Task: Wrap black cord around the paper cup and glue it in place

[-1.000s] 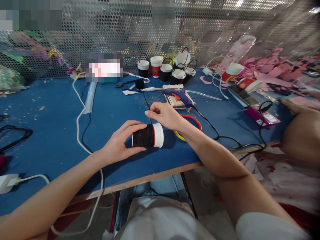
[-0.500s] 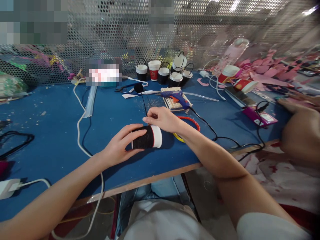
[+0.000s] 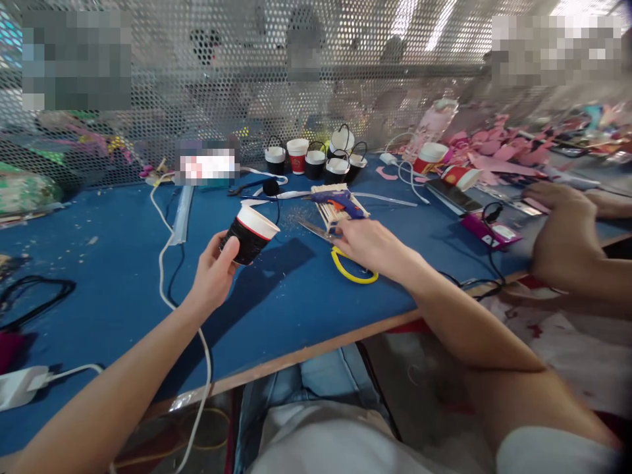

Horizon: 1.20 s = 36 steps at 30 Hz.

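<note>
Left hand: fingers wrapped around the lower body of the black-wrapped paper cup, held clear of the blue table. The cup is tilted, white rim up and to the right, its long axis leaning away from the palm toward the right hand. No contents can be made out inside it. A thin black thread runs from the cup rim back to a small black spool.

Right hand: fingers curled down over the scissors; whether they are closed through the handle loops cannot be told. The blades point left, toward the cup; 1 yellow loop lies on the table just below the hand. The scissors sit to the right of the cup, nearer the right hand.

Behind the right hand, a blue glue gun rests on a bundle of wooden sticks. Further back stand 6 small cups, most black-wrapped with wire handles; contents not visible. A co-worker's hand rests at the right table edge.
</note>
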Available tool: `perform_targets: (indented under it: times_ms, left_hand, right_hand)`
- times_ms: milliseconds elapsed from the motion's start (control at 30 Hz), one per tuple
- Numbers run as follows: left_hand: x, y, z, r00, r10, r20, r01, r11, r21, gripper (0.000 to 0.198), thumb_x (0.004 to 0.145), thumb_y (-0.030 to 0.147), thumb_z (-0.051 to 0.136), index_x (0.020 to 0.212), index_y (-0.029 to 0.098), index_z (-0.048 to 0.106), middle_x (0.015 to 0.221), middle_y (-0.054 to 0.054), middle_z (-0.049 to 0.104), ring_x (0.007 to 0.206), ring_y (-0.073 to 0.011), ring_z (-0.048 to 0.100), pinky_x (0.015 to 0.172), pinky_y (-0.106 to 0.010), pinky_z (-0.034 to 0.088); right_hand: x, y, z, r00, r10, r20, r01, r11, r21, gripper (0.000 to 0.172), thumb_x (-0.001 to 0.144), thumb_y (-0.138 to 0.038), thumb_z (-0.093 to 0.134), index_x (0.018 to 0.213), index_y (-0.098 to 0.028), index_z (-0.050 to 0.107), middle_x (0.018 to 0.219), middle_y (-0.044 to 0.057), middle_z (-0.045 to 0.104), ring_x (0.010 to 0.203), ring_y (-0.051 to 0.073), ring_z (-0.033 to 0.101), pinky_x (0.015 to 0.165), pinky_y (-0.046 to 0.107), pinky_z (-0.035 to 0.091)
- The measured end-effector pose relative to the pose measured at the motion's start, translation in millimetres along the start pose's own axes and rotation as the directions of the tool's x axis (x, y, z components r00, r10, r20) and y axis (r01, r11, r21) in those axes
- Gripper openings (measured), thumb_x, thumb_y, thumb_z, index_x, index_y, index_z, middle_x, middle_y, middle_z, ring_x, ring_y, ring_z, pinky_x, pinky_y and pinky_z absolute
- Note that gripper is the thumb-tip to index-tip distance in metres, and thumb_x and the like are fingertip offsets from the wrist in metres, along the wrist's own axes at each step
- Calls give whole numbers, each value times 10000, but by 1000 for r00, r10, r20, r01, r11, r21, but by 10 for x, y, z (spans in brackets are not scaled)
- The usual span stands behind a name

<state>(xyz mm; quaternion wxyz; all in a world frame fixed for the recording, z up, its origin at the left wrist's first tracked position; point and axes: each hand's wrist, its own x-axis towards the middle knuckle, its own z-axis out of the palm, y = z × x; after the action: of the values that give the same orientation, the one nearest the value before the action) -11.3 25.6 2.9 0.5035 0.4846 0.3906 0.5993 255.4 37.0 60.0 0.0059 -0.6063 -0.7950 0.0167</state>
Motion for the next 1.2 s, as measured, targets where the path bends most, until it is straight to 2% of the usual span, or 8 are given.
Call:
perform_targets:
  times_ms: [100,300,467,567,667,833,1033,1200]
  left_hand:
    - [9,-11,20,999,-39,22,41,997,-69,292,788,438,596,905,172,571,806,-27,646,664,-149,650,582,-264,517]
    - [25,5,21,990,-135,40,141,965,-220,263,749,315,671,944,156,592,904,-48,685,746,-179,681,685,-319,554]
    - [39,38,16,984,-173,49,180,945,-273,270,729,253,685,961,141,604,948,-74,691,802,-210,684,747,-368,560]
    - [54,42,11,975,-217,36,217,925,-311,272,744,257,662,972,118,608,917,-94,697,794,-217,685,756,-373,561]
    - [63,33,3,963,-267,35,264,908,-327,283,752,276,646,966,93,614,889,-102,699,772,-219,683,733,-355,566]
    - [29,37,10,959,-262,109,282,922,-267,344,732,289,672,999,83,602,868,-102,694,761,-219,680,708,-328,553]
    - [-2,72,26,965,-222,138,251,934,-256,449,687,253,713,1083,126,541,985,-96,668,831,-217,671,758,-328,521]
    - [0,64,9,955,-237,177,275,932,-237,479,677,265,721,1085,145,502,1006,-96,655,808,-228,676,742,-347,522]
  right_hand:
    - [-99,48,219,987,118,111,-105,987,-120,317,801,-130,400,1077,-55,537,931,227,621,843,324,606,650,356,406]
    - [-130,85,439,985,158,71,-151,983,-100,490,725,-137,461,1208,-58,472,1010,233,574,937,338,582,745,381,426]
    - [-201,151,519,982,190,9,-186,951,245,662,692,-249,541,1321,-114,388,1165,206,510,971,295,572,774,365,448]
    - [-233,156,551,989,151,-1,-122,804,582,658,691,-270,585,1311,-136,409,1110,144,573,959,243,571,806,353,451]
    - [-249,93,467,999,33,2,-19,521,853,604,725,-331,610,1281,-189,424,899,51,615,706,148,576,623,284,471]
    - [-165,-102,199,982,-162,-94,140,297,945,487,778,-337,575,1226,-231,414,642,-56,480,484,79,449,469,230,392]
    - [68,-273,153,952,-259,-163,262,411,873,545,698,-390,660,1135,-226,380,827,5,510,758,149,541,664,303,464]
    - [50,-283,207,943,-233,-238,332,725,603,720,519,-488,768,1072,-207,402,952,51,496,815,186,511,705,338,453]
